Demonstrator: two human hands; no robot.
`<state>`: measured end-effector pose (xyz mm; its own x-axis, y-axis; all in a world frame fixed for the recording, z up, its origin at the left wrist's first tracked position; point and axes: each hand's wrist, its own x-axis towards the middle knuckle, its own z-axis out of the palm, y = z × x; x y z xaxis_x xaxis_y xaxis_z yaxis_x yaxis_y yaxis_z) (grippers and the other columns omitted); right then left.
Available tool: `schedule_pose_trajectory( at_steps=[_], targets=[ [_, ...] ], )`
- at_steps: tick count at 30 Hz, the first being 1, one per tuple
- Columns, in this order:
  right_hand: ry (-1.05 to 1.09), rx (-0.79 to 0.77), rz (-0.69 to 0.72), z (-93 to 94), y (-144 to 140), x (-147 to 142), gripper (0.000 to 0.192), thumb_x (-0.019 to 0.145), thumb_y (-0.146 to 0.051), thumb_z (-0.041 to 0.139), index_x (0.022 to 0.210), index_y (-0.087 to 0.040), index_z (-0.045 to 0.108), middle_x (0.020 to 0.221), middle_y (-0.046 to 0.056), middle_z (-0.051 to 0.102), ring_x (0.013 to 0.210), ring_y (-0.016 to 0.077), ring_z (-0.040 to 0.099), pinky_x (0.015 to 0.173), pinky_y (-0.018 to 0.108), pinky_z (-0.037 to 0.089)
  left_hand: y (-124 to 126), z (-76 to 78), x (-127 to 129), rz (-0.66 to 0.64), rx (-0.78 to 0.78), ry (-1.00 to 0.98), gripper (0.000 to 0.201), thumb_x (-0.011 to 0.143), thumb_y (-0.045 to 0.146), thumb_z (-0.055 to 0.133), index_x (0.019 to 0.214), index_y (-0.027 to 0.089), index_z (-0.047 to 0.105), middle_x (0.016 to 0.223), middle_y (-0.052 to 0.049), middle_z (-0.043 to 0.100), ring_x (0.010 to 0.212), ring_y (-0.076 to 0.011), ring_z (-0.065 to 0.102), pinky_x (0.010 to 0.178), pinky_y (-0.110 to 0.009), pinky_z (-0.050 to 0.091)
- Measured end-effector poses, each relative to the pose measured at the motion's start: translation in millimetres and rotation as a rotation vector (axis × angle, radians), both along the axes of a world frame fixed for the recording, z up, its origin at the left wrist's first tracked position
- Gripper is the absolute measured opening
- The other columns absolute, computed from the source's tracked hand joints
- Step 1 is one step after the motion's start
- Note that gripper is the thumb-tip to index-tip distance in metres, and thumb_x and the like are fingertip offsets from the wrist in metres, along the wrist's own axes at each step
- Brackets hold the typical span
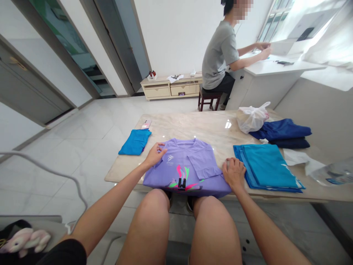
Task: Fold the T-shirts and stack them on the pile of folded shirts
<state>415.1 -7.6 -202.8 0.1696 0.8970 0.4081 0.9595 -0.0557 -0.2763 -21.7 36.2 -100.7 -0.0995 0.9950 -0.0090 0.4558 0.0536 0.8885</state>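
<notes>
Purple shirt (176, 165) is laid front-up at the near edge of the counter (190, 123), left of its middle; hem is draped over that edge, one sleeve is folded across the front. Hands are held apart: left hand (154, 154) is placed at the shirt's left side, fingers bent; right hand (234, 173) is set down at its right side. Whether fabric is pinched by either cannot be told.

Counter top is pale, marble-patterned. Blue folded cloth (135, 141) is set at the left edge, phone (146, 124) just beyond it, by the far left corner. Teal folded stack (264, 165) is placed along the near edge, right of the right hand. Dark blue garments (286, 129) and a tied plastic bag (251, 118) are grouped toward the far right corner; clear bottle (335, 172) is laid farther right.

Room: floor (82, 147) is pale tile. Low cabinet (171, 90) is stood against the white wall (171, 36). Beyond the far edge, a person in grey (220, 51) is seated on a dark stool (209, 96) at a white desk (281, 66).
</notes>
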Motion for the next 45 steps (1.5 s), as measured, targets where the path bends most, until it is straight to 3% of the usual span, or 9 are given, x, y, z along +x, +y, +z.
schedule_pose_trajectory(
  at_steps=[4,12,19,23,26,32,35,39,45],
  targets=[
    [0.002,-0.013,0.004,2.1,0,0,0.031,0.108,-0.033,0.046,0.123,-0.017,0.068,0.134,0.02,0.067,0.123,0.0382,0.057,0.098,0.049,0.044,-23,-21.7,11,-0.245,-0.024,-0.018,0.055,0.103,0.057,0.061,0.143,0.019,0.062,0.136,-0.015,0.075,0.111,-0.0257,0.077,0.097,-0.041,0.064],
    [0.006,-0.041,-0.013,4.5,-1,0,0.031,0.108,-0.033,0.047,0.123,-0.017,0.069,0.137,0.021,0.067,0.126,0.039,0.057,0.1,0.05,0.044,-32,-53.7,-1,-0.526,0.119,0.639,0.059,0.112,0.045,0.045,0.163,0.017,0.056,0.173,-0.018,0.053,0.163,-0.0314,0.047,0.138,-0.053,0.033],
    [0.021,-0.063,-0.003,5.5,-1,2,0.031,0.107,-0.033,0.049,0.124,-0.017,0.069,0.137,0.021,0.067,0.126,0.0393,0.057,0.101,0.051,0.045,-30,-81.9,22,-0.467,0.124,0.865,0.062,0.115,0.042,0.04,0.174,0.023,0.044,0.186,-0.011,0.032,0.174,-0.0306,0.025,0.142,-0.058,0.018],
    [0.044,-0.06,0.008,1.8,-3,8,0.032,0.108,-0.034,0.048,0.124,-0.018,0.071,0.138,0.021,0.068,0.127,0.0395,0.058,0.105,0.054,0.047,-20,-81.6,19,-0.396,0.197,0.812,0.053,0.111,0.038,0.05,0.162,0.023,0.057,0.175,-0.014,0.05,0.163,-0.0326,0.044,0.138,-0.057,0.03],
    [0.129,-0.056,0.078,-0.1,14,18,0.028,0.106,-0.031,0.05,0.118,-0.018,0.072,0.129,0.019,0.072,0.12,0.0364,0.063,0.105,0.052,0.05,10,-74.8,1,-0.241,0.243,0.688,0.039,0.104,0.031,0.061,0.141,0.02,0.066,0.15,-0.018,0.066,0.142,-0.0324,0.063,0.125,-0.051,0.048],
    [0.425,-0.381,0.196,21.7,117,12,0.02,0.098,-0.031,0.072,0.114,-0.018,0.073,0.107,0.012,0.08,0.088,0.0219,0.073,0.087,0.035,0.059,93,-62.4,-40,0.074,-0.113,0.437,0.038,0.087,0.036,0.085,0.113,0.019,0.063,0.116,-0.013,0.076,0.106,-0.0273,0.076,0.096,-0.038,0.06],
    [0.477,-0.657,0.231,41.0,163,0,0.038,0.089,-0.034,0.088,0.12,-0.016,0.074,0.103,0.011,0.082,0.087,0.0208,0.075,0.076,0.029,0.058,120,-58.6,-47,0.047,-0.245,0.394,0.041,0.078,0.04,0.093,0.102,0.021,0.066,0.104,-0.008,0.08,0.101,-0.026,0.077,0.087,-0.031,0.058],
    [0.462,-0.924,0.236,57.1,191,-13,0.058,0.078,-0.04,0.096,0.125,-0.013,0.074,0.095,0.009,0.081,0.077,0.0205,0.073,0.062,0.027,0.053,135,-57.8,-44,-0.089,-0.316,0.427,0.045,0.064,0.043,0.099,0.09,0.021,0.071,0.095,-0.006,0.082,0.096,-0.0286,0.079,0.077,-0.029,0.055],
    [0.195,-0.889,0.389,68.1,188,-31,0.031,0.071,-0.041,0.096,0.083,-0.019,0.078,0.085,0.003,0.078,0.086,0.0222,0.073,0.071,0.027,0.052,130,-49.4,-28,-0.213,-0.312,0.591,0.032,0.063,0.04,0.096,0.068,0.022,0.07,0.074,-0.004,0.077,0.086,-0.0302,0.077,0.07,-0.031,0.051]
  ],
)
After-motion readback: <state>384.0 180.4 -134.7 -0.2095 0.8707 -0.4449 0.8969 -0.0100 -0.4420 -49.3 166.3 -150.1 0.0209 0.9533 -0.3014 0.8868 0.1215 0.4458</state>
